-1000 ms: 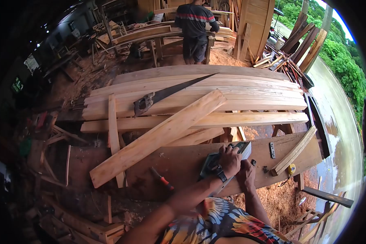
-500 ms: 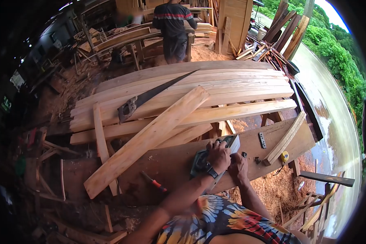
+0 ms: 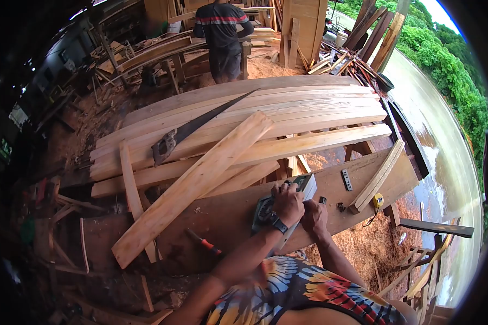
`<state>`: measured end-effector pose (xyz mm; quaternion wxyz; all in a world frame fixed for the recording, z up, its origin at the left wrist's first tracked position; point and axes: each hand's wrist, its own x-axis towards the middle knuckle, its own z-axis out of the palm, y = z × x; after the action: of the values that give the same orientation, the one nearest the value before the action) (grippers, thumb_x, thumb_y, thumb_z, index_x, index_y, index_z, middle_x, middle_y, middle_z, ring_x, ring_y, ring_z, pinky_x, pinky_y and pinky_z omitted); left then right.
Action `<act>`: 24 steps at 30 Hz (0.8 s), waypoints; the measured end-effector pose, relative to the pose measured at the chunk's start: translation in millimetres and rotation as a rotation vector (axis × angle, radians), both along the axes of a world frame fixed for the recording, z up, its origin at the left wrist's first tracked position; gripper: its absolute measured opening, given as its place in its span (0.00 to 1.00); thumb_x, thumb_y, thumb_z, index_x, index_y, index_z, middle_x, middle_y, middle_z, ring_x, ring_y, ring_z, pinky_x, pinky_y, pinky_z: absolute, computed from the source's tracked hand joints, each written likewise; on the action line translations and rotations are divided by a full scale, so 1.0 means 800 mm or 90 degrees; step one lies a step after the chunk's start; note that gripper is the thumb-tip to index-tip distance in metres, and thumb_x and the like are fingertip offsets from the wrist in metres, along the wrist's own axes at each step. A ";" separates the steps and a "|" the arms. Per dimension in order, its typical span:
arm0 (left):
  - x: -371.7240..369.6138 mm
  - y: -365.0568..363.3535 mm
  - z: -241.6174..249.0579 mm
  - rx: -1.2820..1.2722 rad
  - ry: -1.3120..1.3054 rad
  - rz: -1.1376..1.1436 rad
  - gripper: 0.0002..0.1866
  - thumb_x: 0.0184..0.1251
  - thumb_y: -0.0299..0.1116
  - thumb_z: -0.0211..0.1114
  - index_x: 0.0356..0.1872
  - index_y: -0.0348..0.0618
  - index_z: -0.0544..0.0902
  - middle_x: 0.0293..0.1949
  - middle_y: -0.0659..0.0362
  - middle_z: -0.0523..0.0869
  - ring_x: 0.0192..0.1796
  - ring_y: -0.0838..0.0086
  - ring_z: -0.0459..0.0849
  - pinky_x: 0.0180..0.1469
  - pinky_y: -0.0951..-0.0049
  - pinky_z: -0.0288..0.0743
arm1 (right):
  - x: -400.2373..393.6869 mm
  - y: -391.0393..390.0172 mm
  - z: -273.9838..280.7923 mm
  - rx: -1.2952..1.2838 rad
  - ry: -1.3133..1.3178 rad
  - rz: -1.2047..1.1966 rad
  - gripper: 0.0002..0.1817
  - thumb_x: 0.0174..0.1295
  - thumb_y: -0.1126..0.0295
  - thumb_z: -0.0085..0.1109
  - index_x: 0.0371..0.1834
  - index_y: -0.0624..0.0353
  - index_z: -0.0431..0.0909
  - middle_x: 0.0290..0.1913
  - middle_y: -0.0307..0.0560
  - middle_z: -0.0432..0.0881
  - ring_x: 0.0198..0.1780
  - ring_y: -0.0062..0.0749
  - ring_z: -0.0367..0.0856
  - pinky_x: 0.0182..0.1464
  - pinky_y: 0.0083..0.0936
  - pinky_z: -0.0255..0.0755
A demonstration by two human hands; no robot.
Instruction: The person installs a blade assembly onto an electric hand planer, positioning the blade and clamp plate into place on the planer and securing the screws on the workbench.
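Note:
A green electric planer point(image 3: 263, 210) lies tipped on its side on the wide brown board point(image 3: 222, 216), its flat metal sole point(image 3: 309, 187) turned to the right. My left hand point(image 3: 288, 203), with a watch at the wrist, is closed over the planer's body. Close against the sole, my right hand point(image 3: 314, 218) has its fingers curled tightly; what they hold is hidden. Beyond the right hand lie a small black piece point(image 3: 323, 200), some dark bits point(image 3: 341, 207) and a metal strip with holes point(image 3: 346, 180). A red-handled screwdriver point(image 3: 206, 243) rests left of my left forearm.
A handsaw point(image 3: 168, 143) lies on several pale planks point(image 3: 320, 114) ahead. One loose plank point(image 3: 195, 187) crosses them diagonally. At right are a short wood piece point(image 3: 379, 176) and a yellow tape measure point(image 3: 378, 201). Another person point(image 3: 222, 38) stands at a far bench.
The whole view has shifted slightly, with the scene a little further left and up. Both hands stay at the planer; the right hand's fist has turned slightly.

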<state>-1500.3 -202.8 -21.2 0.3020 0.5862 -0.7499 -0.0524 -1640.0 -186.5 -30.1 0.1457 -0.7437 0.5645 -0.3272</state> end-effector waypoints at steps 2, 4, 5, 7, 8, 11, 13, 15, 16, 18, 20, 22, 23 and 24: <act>0.000 0.000 -0.002 -0.020 0.001 -0.002 0.06 0.52 0.33 0.67 0.28 0.49 0.91 0.49 0.53 0.87 0.53 0.56 0.80 0.67 0.46 0.61 | 0.004 0.003 0.000 0.054 -0.014 -0.045 0.09 0.60 0.68 0.63 0.31 0.62 0.87 0.31 0.60 0.86 0.36 0.57 0.87 0.41 0.46 0.79; 0.002 0.000 0.002 -0.011 0.010 -0.010 0.07 0.54 0.33 0.66 0.30 0.48 0.91 0.50 0.52 0.86 0.55 0.55 0.80 0.68 0.44 0.60 | 0.006 0.003 -0.007 0.135 -0.055 -0.110 0.11 0.61 0.66 0.64 0.32 0.63 0.88 0.32 0.61 0.88 0.37 0.55 0.89 0.43 0.44 0.80; 0.002 0.001 0.005 0.009 0.017 -0.018 0.08 0.56 0.33 0.64 0.31 0.47 0.91 0.51 0.50 0.86 0.57 0.54 0.80 0.69 0.43 0.59 | 0.005 0.001 -0.011 0.168 -0.087 -0.130 0.12 0.62 0.64 0.65 0.33 0.63 0.89 0.33 0.61 0.88 0.37 0.54 0.89 0.44 0.43 0.81; 0.004 0.002 0.011 0.038 0.025 -0.027 0.09 0.58 0.33 0.63 0.32 0.46 0.91 0.52 0.49 0.86 0.59 0.53 0.80 0.70 0.41 0.59 | 0.008 -0.004 -0.003 0.235 -0.150 -0.170 0.14 0.62 0.62 0.66 0.36 0.64 0.90 0.35 0.61 0.89 0.38 0.52 0.90 0.46 0.40 0.82; 0.004 0.002 0.013 0.047 0.026 -0.030 0.09 0.58 0.33 0.63 0.32 0.46 0.91 0.52 0.49 0.86 0.59 0.52 0.80 0.71 0.41 0.58 | 0.008 -0.001 0.013 0.315 -0.203 -0.183 0.18 0.62 0.59 0.66 0.40 0.66 0.90 0.36 0.62 0.90 0.38 0.49 0.91 0.47 0.38 0.82; 0.002 0.000 0.002 0.017 0.037 -0.024 0.08 0.57 0.33 0.64 0.31 0.45 0.90 0.50 0.49 0.85 0.58 0.52 0.80 0.71 0.41 0.58 | 0.002 0.000 0.003 0.232 -0.174 -0.128 0.13 0.60 0.64 0.64 0.33 0.66 0.89 0.32 0.59 0.89 0.34 0.50 0.90 0.44 0.41 0.81; 0.003 0.002 0.009 0.025 0.006 -0.016 0.08 0.57 0.33 0.64 0.31 0.45 0.90 0.49 0.49 0.85 0.58 0.52 0.80 0.71 0.40 0.58 | -0.002 0.004 0.002 0.065 -0.028 -0.029 0.09 0.59 0.68 0.63 0.30 0.63 0.87 0.29 0.55 0.88 0.33 0.52 0.88 0.42 0.43 0.79; 0.003 0.002 0.010 0.025 0.009 -0.017 0.08 0.56 0.33 0.64 0.31 0.45 0.90 0.48 0.49 0.85 0.58 0.52 0.80 0.71 0.40 0.59 | -0.003 0.005 0.001 -0.051 0.064 0.031 0.06 0.57 0.71 0.61 0.28 0.61 0.85 0.27 0.53 0.86 0.32 0.53 0.87 0.40 0.44 0.78; 0.002 0.002 0.009 0.026 0.011 -0.018 0.08 0.56 0.33 0.64 0.31 0.45 0.90 0.48 0.49 0.85 0.58 0.51 0.80 0.71 0.40 0.59 | -0.003 0.006 0.001 -0.081 0.082 0.040 0.05 0.56 0.71 0.60 0.28 0.60 0.84 0.26 0.53 0.86 0.32 0.54 0.86 0.39 0.45 0.77; 0.002 0.002 0.010 0.034 0.008 -0.017 0.08 0.56 0.32 0.64 0.31 0.45 0.90 0.48 0.49 0.85 0.58 0.52 0.80 0.71 0.40 0.58 | -0.003 0.006 0.000 -0.108 0.099 0.049 0.04 0.56 0.72 0.60 0.28 0.59 0.84 0.26 0.53 0.85 0.32 0.55 0.86 0.38 0.46 0.76; 0.002 0.003 0.011 0.037 0.005 -0.016 0.08 0.56 0.32 0.64 0.31 0.46 0.90 0.49 0.49 0.85 0.58 0.52 0.80 0.71 0.41 0.58 | -0.003 0.006 -0.002 -0.099 0.097 0.050 0.05 0.58 0.71 0.60 0.30 0.59 0.84 0.28 0.56 0.86 0.34 0.57 0.86 0.38 0.47 0.77; 0.002 0.001 0.009 0.032 0.003 -0.015 0.08 0.56 0.32 0.63 0.31 0.46 0.90 0.49 0.49 0.85 0.58 0.52 0.80 0.71 0.41 0.58 | -0.001 0.004 -0.003 0.011 0.056 -0.002 0.07 0.60 0.71 0.59 0.31 0.61 0.85 0.29 0.58 0.86 0.35 0.58 0.87 0.39 0.48 0.78; 0.002 0.001 0.008 0.030 0.007 -0.016 0.08 0.56 0.32 0.63 0.31 0.46 0.90 0.49 0.49 0.85 0.58 0.52 0.80 0.71 0.41 0.58 | 0.000 0.003 -0.005 0.065 0.035 -0.029 0.07 0.61 0.70 0.59 0.31 0.61 0.85 0.30 0.59 0.87 0.36 0.59 0.87 0.40 0.48 0.78; 0.002 0.001 0.008 0.028 0.012 -0.017 0.08 0.56 0.32 0.63 0.31 0.46 0.90 0.49 0.49 0.85 0.58 0.52 0.80 0.71 0.41 0.58 | -0.001 0.001 -0.007 0.105 0.002 -0.049 0.08 0.62 0.70 0.59 0.32 0.62 0.86 0.31 0.60 0.87 0.37 0.60 0.87 0.41 0.48 0.79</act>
<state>-1498.5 -202.2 -15.2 0.2956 0.5822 -0.7534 -0.0783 -1640.6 -185.6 -36.0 0.1930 -0.7074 0.6181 -0.2834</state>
